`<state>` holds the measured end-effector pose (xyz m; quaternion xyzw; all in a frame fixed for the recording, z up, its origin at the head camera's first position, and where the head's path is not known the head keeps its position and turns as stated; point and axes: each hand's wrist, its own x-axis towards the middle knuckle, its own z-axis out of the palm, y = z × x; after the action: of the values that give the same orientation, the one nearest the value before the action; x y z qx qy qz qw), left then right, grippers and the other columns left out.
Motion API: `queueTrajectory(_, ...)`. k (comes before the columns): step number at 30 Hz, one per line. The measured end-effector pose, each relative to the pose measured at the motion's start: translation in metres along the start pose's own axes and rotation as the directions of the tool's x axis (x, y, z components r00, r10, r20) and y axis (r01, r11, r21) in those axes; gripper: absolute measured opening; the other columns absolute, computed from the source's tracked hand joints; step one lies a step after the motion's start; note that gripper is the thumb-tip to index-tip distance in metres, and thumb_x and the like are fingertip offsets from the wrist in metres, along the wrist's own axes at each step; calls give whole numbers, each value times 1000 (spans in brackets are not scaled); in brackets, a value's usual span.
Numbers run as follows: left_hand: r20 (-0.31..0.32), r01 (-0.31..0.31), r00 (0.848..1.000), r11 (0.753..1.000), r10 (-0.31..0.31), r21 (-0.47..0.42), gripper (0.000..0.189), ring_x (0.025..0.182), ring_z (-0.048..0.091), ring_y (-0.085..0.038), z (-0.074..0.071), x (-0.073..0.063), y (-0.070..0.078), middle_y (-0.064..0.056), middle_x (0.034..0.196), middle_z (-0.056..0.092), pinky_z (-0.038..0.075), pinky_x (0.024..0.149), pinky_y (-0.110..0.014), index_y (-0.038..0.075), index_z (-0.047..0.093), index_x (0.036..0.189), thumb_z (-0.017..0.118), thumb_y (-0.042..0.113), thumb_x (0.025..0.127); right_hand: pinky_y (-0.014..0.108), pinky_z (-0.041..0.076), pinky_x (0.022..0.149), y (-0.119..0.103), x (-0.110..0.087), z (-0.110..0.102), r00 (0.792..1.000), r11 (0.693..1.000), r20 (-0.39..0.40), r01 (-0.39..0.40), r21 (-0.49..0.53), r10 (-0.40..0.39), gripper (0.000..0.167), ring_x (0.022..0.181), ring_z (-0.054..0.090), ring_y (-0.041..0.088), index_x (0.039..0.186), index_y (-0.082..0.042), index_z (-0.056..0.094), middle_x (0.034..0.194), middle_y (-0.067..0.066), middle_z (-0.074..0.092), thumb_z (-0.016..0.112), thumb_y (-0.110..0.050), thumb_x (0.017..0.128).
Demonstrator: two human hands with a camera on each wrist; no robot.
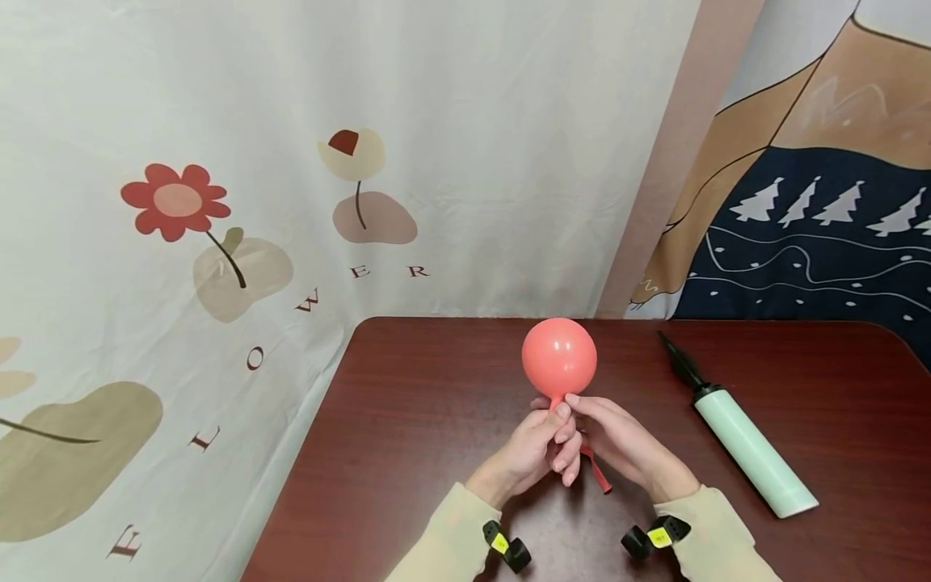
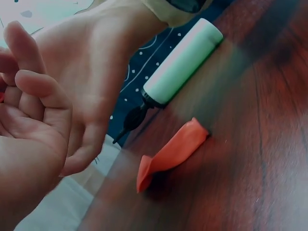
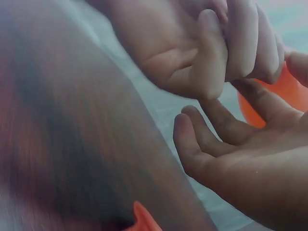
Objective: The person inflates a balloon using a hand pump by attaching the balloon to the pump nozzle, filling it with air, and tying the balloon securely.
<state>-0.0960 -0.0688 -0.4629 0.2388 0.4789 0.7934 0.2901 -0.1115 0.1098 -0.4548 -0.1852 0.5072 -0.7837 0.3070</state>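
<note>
A small inflated coral-red balloon [image 1: 559,358] stands upright above the table, its neck pointing down into both hands. The left hand [image 1: 537,449] pinches that neck, with its other fingers curled inward. At the base of the balloon, the right hand [image 1: 629,449] pinches the neck from the other side; its remaining fingers spread loosely in the right wrist view. Part of the balloon [image 3: 276,94] shows behind the fingers there. The knot or mouth of the neck is hidden by the fingers. Below the hands, a limp red balloon [image 2: 175,151] lies on the table.
On the right of the dark red-brown table [image 1: 407,388] lies a pale green hand pump [image 1: 756,453] with a black nozzle, pointing away. A white curtain [image 1: 494,162] with printed flowers hangs behind and left. A dark blue cloth [image 1: 815,259] with trees hangs at right.
</note>
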Motion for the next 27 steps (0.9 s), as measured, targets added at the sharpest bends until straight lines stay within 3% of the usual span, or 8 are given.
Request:
queueTrajectory(5,45,-17,999,997,20,-73,46,47,50,-7,0,-2,-2,11,55,40,44,53,-21,18,36,75,32,42,114,42,40,112,1,4,-1,994,993,106,20,117,-32,44,133,54,25,113,-1,75,148,18,56,34,-16,112)
queueTrajectory(11,99,-2,995,991,16,-136,46,45,46,-7,-2,-3,-3,12,55,39,41,51,-20,21,37,73,34,42,113,42,37,114,1,7,3,993,976,102,36,216,-59,40,133,52,25,116,-2,75,139,17,64,36,-9,111)
queueTrajectory(19,92,22,996,996,-14,-89,43,48,49,-8,-4,-8,-3,11,57,41,45,53,-22,18,36,76,35,37,114,30,45,107,1,5,13,997,972,-51,63,225,-53,37,121,61,17,105,-8,80,117,5,75,43,-8,111)
queueTrajectory(27,96,21,995,999,-16,-47,44,50,52,-7,-4,-13,-9,11,57,43,47,55,-22,16,34,77,34,39,114,29,51,96,-4,3,22,976,980,-193,129,154,-99,30,108,68,15,100,-12,74,110,5,77,46,-15,112)
